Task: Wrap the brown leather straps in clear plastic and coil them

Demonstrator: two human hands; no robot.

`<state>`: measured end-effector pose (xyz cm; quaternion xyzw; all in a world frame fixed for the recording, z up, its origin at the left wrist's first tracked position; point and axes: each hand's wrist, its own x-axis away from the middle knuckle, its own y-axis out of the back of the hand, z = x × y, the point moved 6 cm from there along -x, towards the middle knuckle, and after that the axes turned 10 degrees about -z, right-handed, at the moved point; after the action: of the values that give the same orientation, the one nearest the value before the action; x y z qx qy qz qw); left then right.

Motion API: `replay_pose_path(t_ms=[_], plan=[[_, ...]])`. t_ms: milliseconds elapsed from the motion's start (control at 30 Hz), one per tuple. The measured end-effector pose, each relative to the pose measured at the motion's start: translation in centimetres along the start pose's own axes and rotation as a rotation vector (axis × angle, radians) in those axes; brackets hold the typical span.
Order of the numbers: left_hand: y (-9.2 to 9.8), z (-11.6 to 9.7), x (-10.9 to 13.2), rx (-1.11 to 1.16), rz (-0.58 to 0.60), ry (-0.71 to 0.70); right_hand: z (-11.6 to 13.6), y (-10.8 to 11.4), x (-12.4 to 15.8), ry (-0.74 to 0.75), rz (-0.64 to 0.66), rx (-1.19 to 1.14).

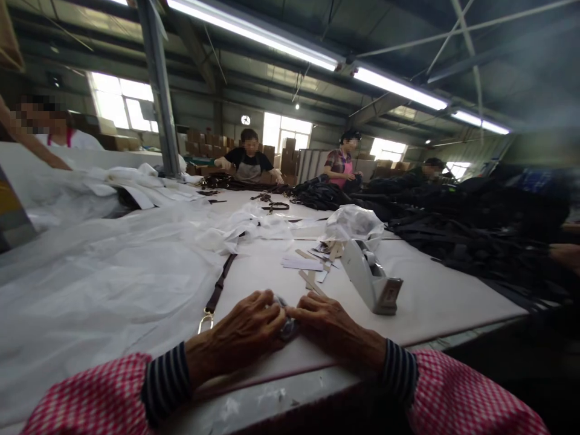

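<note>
My left hand [242,323] and my right hand [330,323] meet near the front edge of the table, fingers bent and pinched together. Between them is a small shiny grey bundle [287,330], perhaps wrapped in clear plastic; my fingers cover much of it, and its kind is unclear. A dark brown strap [221,281] with a gold-coloured metal clasp [206,321] lies just left of my left hand. Beyond my right hand stands a grey tape dispenser [374,284], its low end toward me.
White plastic sheeting [99,278] covers the left side. Paper slips [302,263] and a clear plastic bag [353,222] lie ahead. Black straps [466,248] are heaped at right. Several co-workers, one in a pink apron [343,172], are around the table. A metal post [159,90] rises at left.
</note>
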<state>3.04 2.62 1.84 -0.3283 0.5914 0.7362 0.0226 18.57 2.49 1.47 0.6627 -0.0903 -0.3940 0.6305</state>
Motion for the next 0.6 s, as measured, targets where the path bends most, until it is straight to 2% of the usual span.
replay_pose_path(t_ms=[67,200,267,333,433,533,600], plan=[[0.3,0.2,0.4,0.037,-0.068,0.086,0.1,0.2,-0.1,-0.016,-0.002,-0.015],[0.6,1.7,0.9,0.451,-0.082,0.336,0.1,1.1,-0.5,-0.039,0.073,-0.066],[0.6,2.4,1.1,0.615,-0.071,0.409,0.2,1.6,-0.9,-0.019,0.143,-0.049],[0.6,2.9,1.4,0.696,-0.063,0.431,0.0,2.1,-1.6,0.005,0.182,-0.003],[0.8,3.2,1.6,0.734,-0.056,0.386,-0.4,2.2,-3.0,0.077,0.204,0.086],[0.8,3.2,1.7,0.714,-0.039,0.360,-0.4,1.3,-4.3,0.171,0.210,0.176],[0.8,3.4,1.9,0.646,-0.040,0.360,-0.1,0.5,-4.9,0.184,0.196,0.186]])
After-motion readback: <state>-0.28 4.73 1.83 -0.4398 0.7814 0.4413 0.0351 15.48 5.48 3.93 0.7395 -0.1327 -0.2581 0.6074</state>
